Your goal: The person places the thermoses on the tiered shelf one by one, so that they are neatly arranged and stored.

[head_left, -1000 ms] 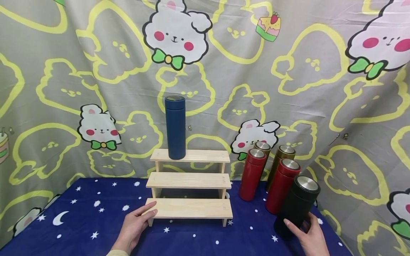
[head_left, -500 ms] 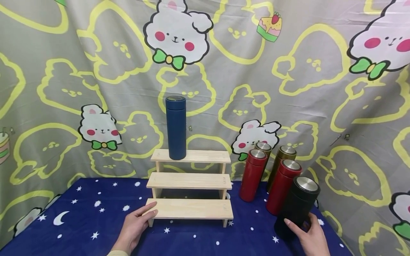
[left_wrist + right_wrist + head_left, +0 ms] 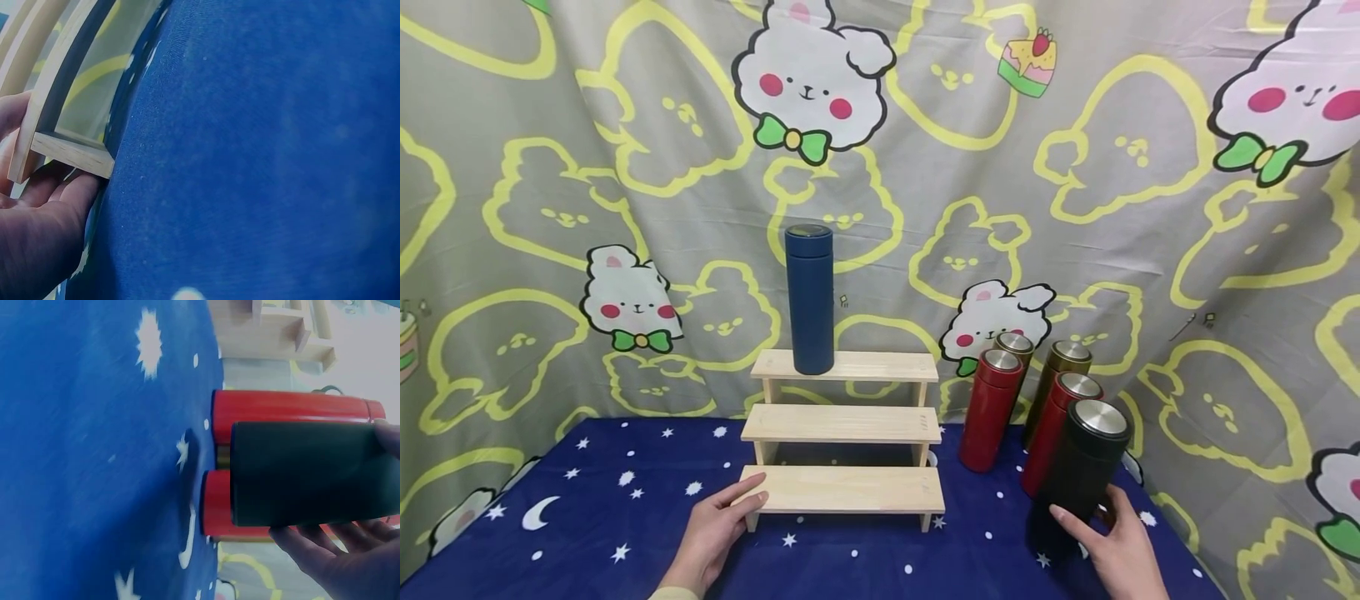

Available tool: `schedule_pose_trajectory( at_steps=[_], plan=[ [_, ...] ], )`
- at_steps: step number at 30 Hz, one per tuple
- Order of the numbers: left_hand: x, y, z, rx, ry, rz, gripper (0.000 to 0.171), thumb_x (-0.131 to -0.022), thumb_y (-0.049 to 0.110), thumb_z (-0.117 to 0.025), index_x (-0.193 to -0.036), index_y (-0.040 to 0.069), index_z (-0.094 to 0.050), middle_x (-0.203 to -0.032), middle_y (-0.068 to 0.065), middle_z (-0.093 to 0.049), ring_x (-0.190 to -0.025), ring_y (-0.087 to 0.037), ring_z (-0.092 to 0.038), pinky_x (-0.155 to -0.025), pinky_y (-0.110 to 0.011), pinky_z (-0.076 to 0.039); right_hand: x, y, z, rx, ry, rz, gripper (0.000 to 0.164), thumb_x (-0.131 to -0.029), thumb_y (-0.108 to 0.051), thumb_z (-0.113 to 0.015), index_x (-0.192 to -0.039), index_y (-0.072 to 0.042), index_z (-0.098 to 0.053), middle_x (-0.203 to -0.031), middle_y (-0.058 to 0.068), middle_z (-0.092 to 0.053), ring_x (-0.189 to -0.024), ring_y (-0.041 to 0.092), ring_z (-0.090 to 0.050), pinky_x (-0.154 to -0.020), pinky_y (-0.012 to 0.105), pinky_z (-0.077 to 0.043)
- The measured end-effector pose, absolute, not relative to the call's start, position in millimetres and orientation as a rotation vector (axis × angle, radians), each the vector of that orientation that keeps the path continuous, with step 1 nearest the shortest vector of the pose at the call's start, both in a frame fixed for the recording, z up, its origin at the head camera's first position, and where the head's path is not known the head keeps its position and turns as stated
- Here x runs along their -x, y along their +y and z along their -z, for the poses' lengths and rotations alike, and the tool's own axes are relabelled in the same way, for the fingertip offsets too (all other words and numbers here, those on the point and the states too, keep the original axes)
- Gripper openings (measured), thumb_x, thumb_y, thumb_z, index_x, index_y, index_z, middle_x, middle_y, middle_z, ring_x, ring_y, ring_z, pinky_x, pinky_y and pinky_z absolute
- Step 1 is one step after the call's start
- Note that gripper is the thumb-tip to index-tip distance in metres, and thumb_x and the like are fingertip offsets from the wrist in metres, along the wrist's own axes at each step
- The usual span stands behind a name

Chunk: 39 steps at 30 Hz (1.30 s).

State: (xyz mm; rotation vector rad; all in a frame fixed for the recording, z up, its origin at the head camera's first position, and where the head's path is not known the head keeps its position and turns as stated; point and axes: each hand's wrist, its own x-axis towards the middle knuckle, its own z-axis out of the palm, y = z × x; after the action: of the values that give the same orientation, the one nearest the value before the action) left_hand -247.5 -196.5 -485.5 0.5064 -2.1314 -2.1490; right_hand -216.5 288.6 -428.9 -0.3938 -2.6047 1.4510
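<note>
My right hand (image 3: 1123, 550) grips a black thermos (image 3: 1078, 475) with a silver lid, thumb on one side and fingers on the other. In the right wrist view the black thermos (image 3: 312, 474) has its base raised off the cloth, with a shadow below. My left hand (image 3: 711, 533) holds the left end of the lowest step of a three-step wooden stand (image 3: 850, 487). The left wrist view shows its fingers (image 3: 81, 190) around the leg by that step. A tall blue thermos (image 3: 810, 308) stands upright on the left part of the top step.
Two red thermoses, a nearer one (image 3: 1047, 442) and a farther one (image 3: 988, 421), stand right of the wooden stand. Behind them are two gold thermoses, partly hidden. A dark blue starry cloth (image 3: 647, 500) covers the table; a cartoon-print curtain (image 3: 865, 183) hangs behind.
In the last half second, the black thermos has risen and shifted slightly left in my right hand, covering more of the nearer red thermos. My left hand and the stand stay put.
</note>
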Motion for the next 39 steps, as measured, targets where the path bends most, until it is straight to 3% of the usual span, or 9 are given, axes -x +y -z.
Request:
schedule_pose_trajectory(
  at_steps=[7,14,20,25,29,34,39],
  plan=[
    [247.5,-197.0,486.1,-0.515,-2.117,2.140,0.048,-0.081,0.017,-0.082,-0.124,0.001,-0.068,-0.129,-0.018,-0.056,-0.069,-0.008,-0.049,-0.060,-0.024,-0.042,216.4,274.5,422.1,0.284,-2.615,-1.394,0.091,-0.084,-0.050,-0.075,-0.143,0.005,-0.032,-0.136,0.030,-0.047,-0.121,0.044,-0.048,-0.095,0.055,-0.041],
    [247.6,-196.6,486.5,-0.503,-2.129,2.130,0.048,-0.080,0.019,-0.082,-0.123,0.001,-0.069,-0.134,-0.023,-0.053,-0.083,-0.011,-0.056,-0.067,-0.023,-0.047,220.5,261.8,415.6,0.218,-2.585,-1.387,0.086,-0.083,-0.048,-0.077,-0.142,0.001,-0.037,-0.133,0.025,-0.052,-0.120,0.038,-0.050,-0.088,0.044,-0.045],
    [247.9,-196.1,486.6,-0.501,-2.134,2.115,0.048,-0.081,0.018,-0.082,-0.123,0.001,-0.068,-0.139,-0.027,-0.048,-0.091,-0.011,-0.058,-0.072,-0.022,-0.049,224.0,248.1,408.0,0.123,-2.487,-1.501,0.078,-0.083,-0.040,-0.079,-0.141,-0.005,-0.040,-0.131,0.019,-0.055,-0.116,0.030,-0.054,-0.082,0.028,-0.048],
    [248.2,-196.6,488.8,-0.525,-2.126,2.109,0.047,-0.080,0.017,-0.082,-0.122,0.001,-0.069,-0.124,-0.018,-0.061,-0.074,-0.010,-0.053,-0.062,-0.022,-0.046,228.7,235.6,402.4,0.045,-2.421,-1.571,0.072,-0.083,-0.034,-0.081,-0.138,-0.007,-0.043,-0.129,0.017,-0.057,-0.113,0.029,-0.057,-0.080,0.022,-0.049],
    [248.2,-196.5,489.0,-0.531,-2.122,2.112,0.046,-0.080,0.016,-0.082,-0.121,0.001,-0.069,-0.121,-0.016,-0.062,-0.073,-0.011,-0.053,-0.061,-0.023,-0.045,233.4,226.8,395.9,0.012,-2.401,-1.600,0.071,-0.082,-0.034,-0.082,-0.137,-0.009,-0.045,-0.129,0.015,-0.057,-0.114,0.029,-0.056,-0.082,0.023,-0.049],
    [249.4,-196.8,489.1,-0.505,-2.132,2.122,0.046,-0.082,0.017,-0.081,-0.122,0.000,-0.069,-0.139,-0.027,-0.049,-0.094,-0.012,-0.058,-0.074,-0.025,-0.050,240.5,216.8,387.0,-0.053,-2.391,-1.604,0.072,-0.081,-0.035,-0.082,-0.138,-0.011,-0.045,-0.132,0.012,-0.056,-0.117,0.029,-0.054,-0.092,0.038,-0.049],
    [248.9,-197.1,488.2,-0.501,-2.133,2.124,0.046,-0.082,0.018,-0.081,-0.123,0.000,-0.068,-0.140,-0.028,-0.047,-0.099,-0.014,-0.059,-0.078,-0.027,-0.050,247.6,206.9,379.3,-0.145,-2.358,-1.630,0.068,-0.082,-0.031,-0.082,-0.138,-0.013,-0.047,-0.132,0.011,-0.055,-0.117,0.029,-0.053,-0.094,0.047,-0.047]
  ],
)
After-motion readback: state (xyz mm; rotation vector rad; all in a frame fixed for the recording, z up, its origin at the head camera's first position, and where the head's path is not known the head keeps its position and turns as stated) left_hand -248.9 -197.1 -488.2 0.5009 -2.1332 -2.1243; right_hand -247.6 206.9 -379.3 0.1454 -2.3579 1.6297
